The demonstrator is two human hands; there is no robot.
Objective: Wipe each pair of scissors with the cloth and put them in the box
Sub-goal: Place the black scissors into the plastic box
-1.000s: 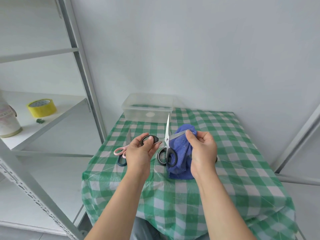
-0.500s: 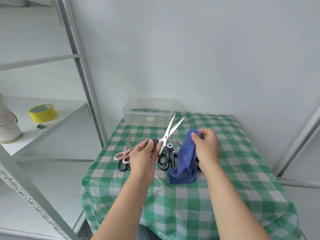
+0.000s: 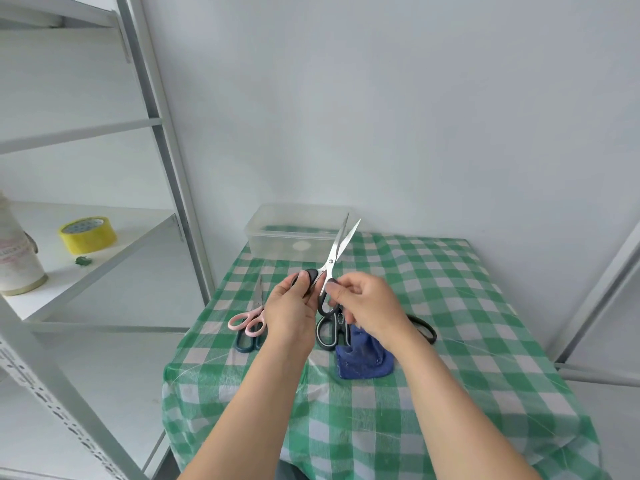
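Observation:
Black-handled scissors [image 3: 335, 251] are held up over the checked table [image 3: 450, 306], blades slightly apart and pointing toward the clear plastic box [image 3: 277, 233] at the back. My left hand [image 3: 291, 313] grips one handle loop. My right hand [image 3: 367, 306] pinches the other loop. The blue cloth [image 3: 363, 358] lies on the table under my right wrist. Pink-handled scissors [image 3: 249, 318] and dark blue-handled scissors [image 3: 244, 342] lie to the left. A black-and-white-handled pair [image 3: 329, 332] lies below my hands, and a black handle [image 3: 424, 329] shows on the right.
A metal shelf unit [image 3: 166, 133] stands on the left, holding a yellow tape roll [image 3: 88, 233] and a white container [image 3: 17, 258]. A metal frame [image 3: 595, 299] stands at the right. The wall is right behind the box.
My right hand let go of the blue cloth, which now lies on the table, and moved left to take the scissors' second handle loop. The blades closed somewhat.

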